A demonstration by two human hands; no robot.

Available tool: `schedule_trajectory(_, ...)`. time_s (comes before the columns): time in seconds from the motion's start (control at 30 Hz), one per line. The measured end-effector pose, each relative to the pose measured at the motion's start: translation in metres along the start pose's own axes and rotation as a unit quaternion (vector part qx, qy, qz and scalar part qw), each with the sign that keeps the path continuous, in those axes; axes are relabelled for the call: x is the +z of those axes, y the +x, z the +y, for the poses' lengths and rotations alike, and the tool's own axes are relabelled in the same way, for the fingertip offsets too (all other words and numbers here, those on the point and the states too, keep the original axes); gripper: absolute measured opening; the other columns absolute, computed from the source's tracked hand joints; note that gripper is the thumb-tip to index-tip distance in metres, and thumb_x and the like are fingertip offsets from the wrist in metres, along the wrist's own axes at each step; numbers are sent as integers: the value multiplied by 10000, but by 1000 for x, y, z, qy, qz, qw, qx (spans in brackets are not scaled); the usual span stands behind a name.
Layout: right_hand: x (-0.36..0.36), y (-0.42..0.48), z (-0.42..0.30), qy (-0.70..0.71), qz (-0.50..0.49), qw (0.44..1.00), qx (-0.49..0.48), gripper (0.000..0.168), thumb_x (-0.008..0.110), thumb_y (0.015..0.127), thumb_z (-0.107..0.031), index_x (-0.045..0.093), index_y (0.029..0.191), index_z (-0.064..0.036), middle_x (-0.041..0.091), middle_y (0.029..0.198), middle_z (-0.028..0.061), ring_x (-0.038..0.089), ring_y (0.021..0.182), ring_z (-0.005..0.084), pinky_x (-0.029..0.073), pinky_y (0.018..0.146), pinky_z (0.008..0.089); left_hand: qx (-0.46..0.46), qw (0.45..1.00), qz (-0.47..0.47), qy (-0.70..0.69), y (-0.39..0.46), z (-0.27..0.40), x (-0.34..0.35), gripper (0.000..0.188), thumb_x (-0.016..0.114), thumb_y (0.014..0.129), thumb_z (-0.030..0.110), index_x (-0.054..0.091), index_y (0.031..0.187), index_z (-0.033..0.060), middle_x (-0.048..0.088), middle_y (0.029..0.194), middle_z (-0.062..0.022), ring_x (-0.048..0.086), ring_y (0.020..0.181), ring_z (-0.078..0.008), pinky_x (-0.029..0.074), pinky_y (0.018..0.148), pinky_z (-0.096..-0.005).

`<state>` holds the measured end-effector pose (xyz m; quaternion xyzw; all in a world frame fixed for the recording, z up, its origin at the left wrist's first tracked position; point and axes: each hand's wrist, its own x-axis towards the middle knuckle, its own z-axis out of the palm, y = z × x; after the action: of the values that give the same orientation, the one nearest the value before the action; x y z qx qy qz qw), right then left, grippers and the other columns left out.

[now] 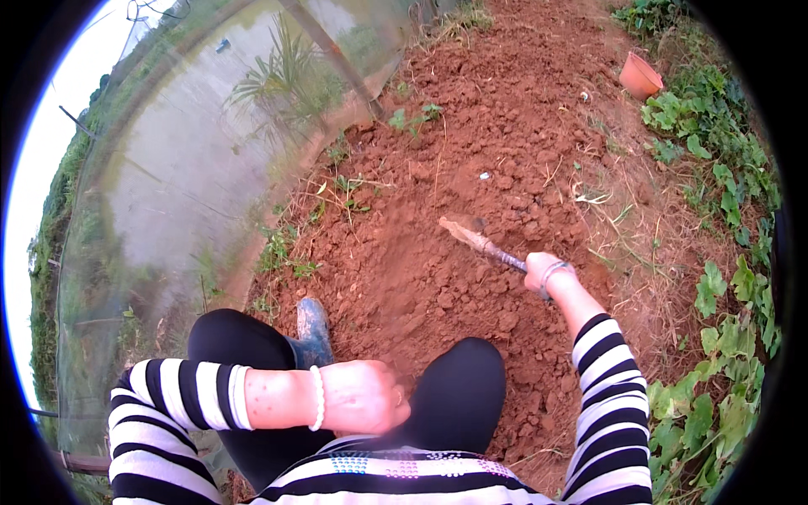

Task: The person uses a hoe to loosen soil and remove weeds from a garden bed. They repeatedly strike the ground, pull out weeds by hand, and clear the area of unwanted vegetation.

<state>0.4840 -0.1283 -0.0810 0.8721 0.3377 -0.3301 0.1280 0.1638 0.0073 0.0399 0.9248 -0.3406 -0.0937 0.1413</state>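
My right hand [547,275], with a bracelet at the wrist, is closed around the handle of a soil-caked digging tool [483,245], whose exact kind I cannot tell. The tool points up and left over loose red soil [404,265]. My left hand [369,398], with a white beaded bracelet, is curled in front of my body beside my bent knee. Its fingertips are hidden, so whether it holds anything cannot be told. A small white piece [484,176] lies on the soil beyond the tool.
A muddy blue boot [313,328] stands on the soil at my left. Netting with a slanted post [328,47] runs along the left, with water [170,177] behind it. An orange-red bucket [640,77] lies tilted at the upper right, beside leafy vines [726,353].
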Motion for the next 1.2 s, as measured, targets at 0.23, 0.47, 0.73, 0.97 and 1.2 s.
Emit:
schedule_trajectory(0.23,47,21,-23,4,20,999,35,260,579,761,-95,666,987,0,631,1030,237,621,986,341,492,870,406,39,985,-167,-8,27,-27,30,121,596,721,167,674,678,86,632,691,-30,618,729,-206,436,604,-330)
schedule_trajectory(0.47,79,10,-30,83,97,989,76,140,596,710,-94,658,816,-27,646,852,221,627,852,373,494,780,425,154,973,-138,103,40,-54,12,228,541,820,221,693,878,61,647,840,-48,592,802,-211,418,683,-368)
schedule_trajectory(0.73,3,10,-114,528,160,834,-2,252,736,633,7,508,726,-46,532,602,6,527,478,97,436,438,261,184,937,-280,102,37,-103,30,299,531,829,243,688,997,52,665,988,-138,609,918,-325,436,822,-504)
schedule_trajectory(0.97,-33,131,-213,677,272,683,-33,204,673,731,41,492,771,-43,542,614,23,529,444,102,446,398,242,218,940,-238,109,8,-107,31,345,528,823,281,675,1028,45,656,994,-146,604,917,-363,454,787,-538)
schedule_trajectory(1.2,96,174,-289,717,31,693,67,154,609,708,75,496,687,-28,522,498,90,523,368,188,415,332,334,122,948,-287,60,-20,-136,38,339,564,787,285,699,1002,62,659,956,-187,606,900,-391,483,717,-559)
